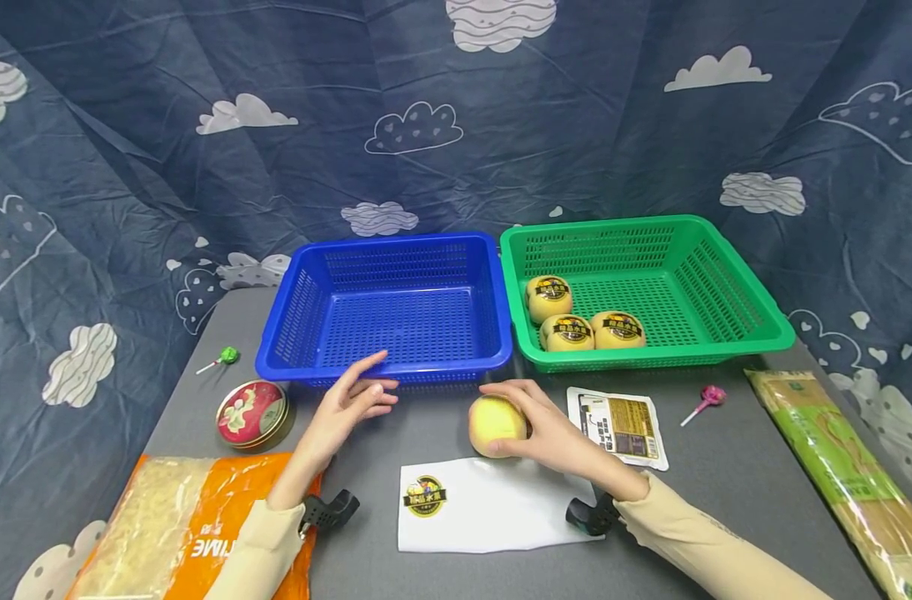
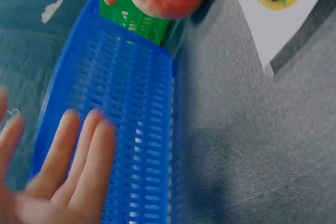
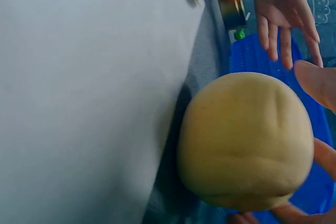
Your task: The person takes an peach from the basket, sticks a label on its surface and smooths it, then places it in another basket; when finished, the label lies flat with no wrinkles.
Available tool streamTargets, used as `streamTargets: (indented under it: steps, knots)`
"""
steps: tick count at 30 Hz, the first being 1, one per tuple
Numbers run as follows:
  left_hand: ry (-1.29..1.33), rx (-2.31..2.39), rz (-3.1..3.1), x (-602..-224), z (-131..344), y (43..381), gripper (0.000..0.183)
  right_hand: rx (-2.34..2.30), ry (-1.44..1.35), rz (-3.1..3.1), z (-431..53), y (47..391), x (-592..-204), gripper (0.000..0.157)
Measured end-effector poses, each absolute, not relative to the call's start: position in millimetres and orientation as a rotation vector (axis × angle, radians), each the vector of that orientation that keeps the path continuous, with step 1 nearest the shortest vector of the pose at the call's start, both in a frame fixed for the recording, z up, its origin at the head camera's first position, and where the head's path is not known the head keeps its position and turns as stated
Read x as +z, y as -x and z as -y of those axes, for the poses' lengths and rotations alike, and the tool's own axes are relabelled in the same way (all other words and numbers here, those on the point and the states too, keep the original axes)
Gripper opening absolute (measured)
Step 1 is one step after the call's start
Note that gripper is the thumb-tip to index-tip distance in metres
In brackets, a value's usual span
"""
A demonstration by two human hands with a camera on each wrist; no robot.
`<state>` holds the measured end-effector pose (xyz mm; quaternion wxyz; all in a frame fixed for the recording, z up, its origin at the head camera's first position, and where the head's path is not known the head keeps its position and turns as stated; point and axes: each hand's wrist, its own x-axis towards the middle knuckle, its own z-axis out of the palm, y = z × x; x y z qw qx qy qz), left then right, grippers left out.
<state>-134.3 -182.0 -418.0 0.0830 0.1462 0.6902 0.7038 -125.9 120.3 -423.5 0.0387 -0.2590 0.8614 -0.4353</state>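
Note:
My right hand (image 1: 546, 429) grips a yellow peach (image 1: 493, 427), fingers over its top and thumb along its near side. The peach is above the far edge of a white sheet or bag (image 1: 493, 521) with a round fruit logo. A reddish side of it shows in the left wrist view; in the right wrist view the pale peach (image 3: 244, 140) fills the lower middle. My left hand (image 1: 347, 408) holds nothing, its fingers loosely extended, close to the front of the blue basket (image 1: 407, 321). In the left wrist view, its fingers (image 2: 92, 166) are spread before the basket wall.
A green basket (image 1: 749, 292) holds three peaches with black labels (image 1: 618, 331). On the right lie a foil packet (image 1: 628, 425), a pink lollipop (image 1: 713, 396) and a long green package (image 1: 839, 467). Left are a red tin (image 1: 252, 412), a green lollipop (image 1: 228, 356) and an orange bag (image 1: 201, 508).

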Motion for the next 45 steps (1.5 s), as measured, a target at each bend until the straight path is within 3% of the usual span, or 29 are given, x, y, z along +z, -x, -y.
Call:
streamTargets:
  steps: [6,11,17,26,34,40,45]
  knots:
    - [-0.787,1.531,-2.182,-420.7,168.9,113.6,0.041,-1.493,0.929,-2.658,-130.2,117.3,-412.7,0.048]
    - [-0.968,0.996,-2.371,-427.7,152.3,95.8,0.05,-1.527,1.173,-2.506,-139.6,104.6,-413.7,0.038]
    - [-1.055,0.705,-2.514,-439.2,141.7,87.3,0.048,-1.19,1.454,-2.379,-149.5,92.1,-426.8,0.035]
    - [-1.109,0.769,-2.504,-446.3,142.9,89.6,0.029,-0.885,1.483,-2.361,-154.4,86.0,-439.1,0.035]
    - [-1.182,1.215,-2.366,-446.4,146.8,99.6,0.018,-0.886,1.48,-2.354,-155.9,85.4,-440.4,0.037]
    - [-0.995,1.555,-2.326,-431.0,132.8,114.2,0.015,-0.968,1.489,-2.339,-154.9,87.5,-435.3,0.034]
    - [-0.906,1.703,-2.345,-415.2,105.5,126.3,0.017,-1.205,1.339,-2.321,-153.5,95.1,-425.5,0.027]
